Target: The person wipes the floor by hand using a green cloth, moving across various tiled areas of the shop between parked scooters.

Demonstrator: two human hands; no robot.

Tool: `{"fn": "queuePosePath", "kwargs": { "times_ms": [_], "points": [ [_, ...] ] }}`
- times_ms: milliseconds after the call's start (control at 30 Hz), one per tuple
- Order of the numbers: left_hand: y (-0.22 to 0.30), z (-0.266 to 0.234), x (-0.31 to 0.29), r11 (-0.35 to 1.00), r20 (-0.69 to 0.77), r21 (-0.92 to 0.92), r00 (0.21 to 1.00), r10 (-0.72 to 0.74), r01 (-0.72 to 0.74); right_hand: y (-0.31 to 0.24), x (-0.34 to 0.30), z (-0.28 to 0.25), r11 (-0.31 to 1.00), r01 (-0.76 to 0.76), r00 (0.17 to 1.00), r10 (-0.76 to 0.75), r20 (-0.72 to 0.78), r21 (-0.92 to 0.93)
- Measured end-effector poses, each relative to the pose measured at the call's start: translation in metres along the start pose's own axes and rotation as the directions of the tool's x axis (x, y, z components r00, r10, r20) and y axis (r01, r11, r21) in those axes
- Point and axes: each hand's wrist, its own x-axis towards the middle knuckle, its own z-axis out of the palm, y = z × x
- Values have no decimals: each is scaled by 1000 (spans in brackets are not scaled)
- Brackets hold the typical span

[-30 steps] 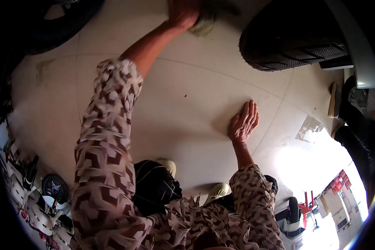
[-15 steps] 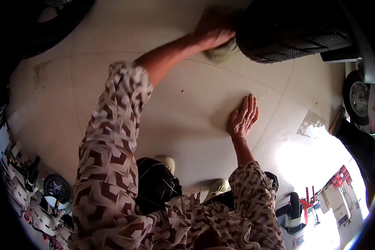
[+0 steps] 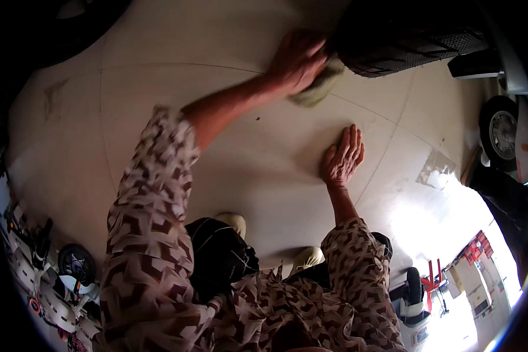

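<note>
My left hand (image 3: 301,60) reaches far forward, its fingers closed on a greenish rag (image 3: 321,86) that bunches out beneath the palm. The rag is beside a large black tyre (image 3: 419,44) with a patterned tread; whether it touches the rubber I cannot tell, as the dark hides that spot. My right hand (image 3: 344,157) lies flat on the beige tiled floor (image 3: 234,176), fingers stretched forward and thumb slightly apart, with nothing in it.
Another dark tyre (image 3: 82,29) stands at the far left. A small wheel (image 3: 501,130) and a person's dark trouser leg (image 3: 501,196) are at the right. Scooters (image 3: 58,293) stand at lower left, and a red stand (image 3: 433,284) at lower right. A stained patch (image 3: 436,170) marks the floor.
My left hand has drawn a little nearer to me with the rag, along the side of the tyre. The right hand stays flat in nearly the same place.
</note>
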Motion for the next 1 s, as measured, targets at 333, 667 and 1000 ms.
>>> {"fn": "queuePosePath", "kwargs": {
  "times_ms": [333,667,1000],
  "points": [
    [1,-161,-290,733,-50,161,747,-662,661,-9,-6,-9,1000,1,1000,-1,-11,-3],
    [-149,-121,-129,586,-391,232,626,-675,777,-29,-19,-13,1000,9,1000,-8,-26,13],
    [126,-69,-167,973,192,34,954,-231,229,-20,-53,-7,999,38,996,-35,-82,37]
  ]
}}
